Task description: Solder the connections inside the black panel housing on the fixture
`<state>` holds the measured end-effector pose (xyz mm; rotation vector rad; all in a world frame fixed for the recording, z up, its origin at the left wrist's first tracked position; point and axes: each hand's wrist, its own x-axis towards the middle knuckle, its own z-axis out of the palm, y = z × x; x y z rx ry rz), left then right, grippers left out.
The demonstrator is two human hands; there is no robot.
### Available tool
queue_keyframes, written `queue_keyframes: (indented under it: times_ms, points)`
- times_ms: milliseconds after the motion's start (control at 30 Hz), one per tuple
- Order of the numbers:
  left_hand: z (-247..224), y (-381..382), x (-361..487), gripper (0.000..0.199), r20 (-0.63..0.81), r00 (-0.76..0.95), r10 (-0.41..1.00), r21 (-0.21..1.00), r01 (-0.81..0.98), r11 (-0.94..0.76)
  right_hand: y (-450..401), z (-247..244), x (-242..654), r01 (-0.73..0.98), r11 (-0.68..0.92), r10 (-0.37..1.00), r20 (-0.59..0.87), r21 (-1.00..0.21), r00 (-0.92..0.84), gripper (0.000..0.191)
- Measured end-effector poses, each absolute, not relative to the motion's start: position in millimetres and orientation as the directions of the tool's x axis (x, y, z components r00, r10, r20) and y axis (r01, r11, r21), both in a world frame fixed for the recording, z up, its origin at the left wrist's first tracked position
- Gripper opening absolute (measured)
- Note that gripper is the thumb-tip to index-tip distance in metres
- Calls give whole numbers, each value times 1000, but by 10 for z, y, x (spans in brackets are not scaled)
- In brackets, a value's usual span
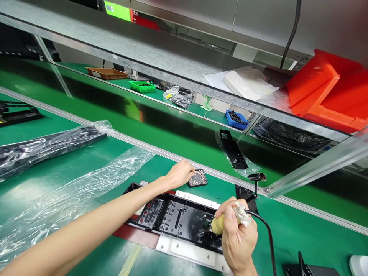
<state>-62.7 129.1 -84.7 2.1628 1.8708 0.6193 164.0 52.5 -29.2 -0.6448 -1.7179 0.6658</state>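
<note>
My right hand [240, 234] is wrapped round the yellow handle of a corded soldering iron [217, 225]. The iron's tip points down into a long black plastic housing [184, 220], at its right part; whether it touches there I cannot tell. White fixture blocks [186, 251] flank the housing along both long sides. Beyond it, my left hand [181, 173] reaches to a small black tray [197, 184] of tiny silvery metal pieces. Its fingers are pinched together at the tray's left edge, and whatever is between them is hidden.
An iron holder [257, 177] stands behind my right hand. Clear plastic film [94, 188] and a bagged black part [57, 143] lie at left. Another black part [233, 149] rests beyond the metal rail. An overhead shelf carries an orange bin [322, 96].
</note>
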Motion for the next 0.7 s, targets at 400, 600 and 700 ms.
queue_keyframes:
  times_ms: [400, 600, 700]
  points:
    - [-1140, 1635, -554, 24, 178, 203, 963, 337, 907, -253, 534, -279, 1626, 76, 711, 697, 686, -699, -207, 23]
    - [-894, 1487, -552, 14, 171, 103, 980, 483, 858, -175, 536, -284, 1627, 60, 699, 708, 676, -713, -205, 22]
    - [-666, 1155, -561, 13, 147, 36, 989, 605, 788, -118, 548, -296, 1636, 60, 705, 701, 682, -707, -207, 22]
